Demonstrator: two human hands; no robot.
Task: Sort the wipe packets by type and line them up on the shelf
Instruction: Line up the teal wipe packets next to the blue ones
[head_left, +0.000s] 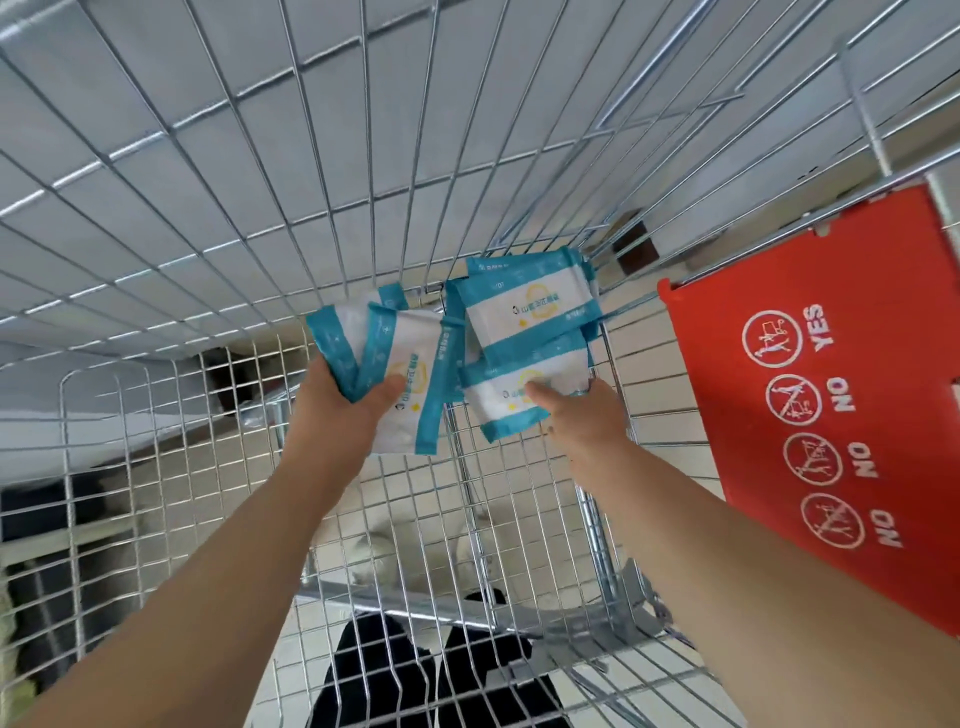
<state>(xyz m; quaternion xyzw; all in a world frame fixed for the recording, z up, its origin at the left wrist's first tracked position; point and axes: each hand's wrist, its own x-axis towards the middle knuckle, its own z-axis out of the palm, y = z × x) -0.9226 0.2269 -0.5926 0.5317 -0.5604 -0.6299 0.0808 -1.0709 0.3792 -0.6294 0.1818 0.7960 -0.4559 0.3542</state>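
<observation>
Presently, head view: left hand (337, 402), fingers curled round one bunch of wipe packets (405, 374). Right hand (587, 415) grips a second bunch (524, 332) just beside. Both held inside the wire cart (208, 208). No shelf in view; the lining-up looks wholly undone.

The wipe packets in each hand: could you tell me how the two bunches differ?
The left bunch, gripped by the left hand, has teal bands running steeply up; the right bunch, pinched by the right hand, has them running nearly across. The right bunch sits higher and fans wider. Both are white with teal bands and a yellow emblem.
</observation>
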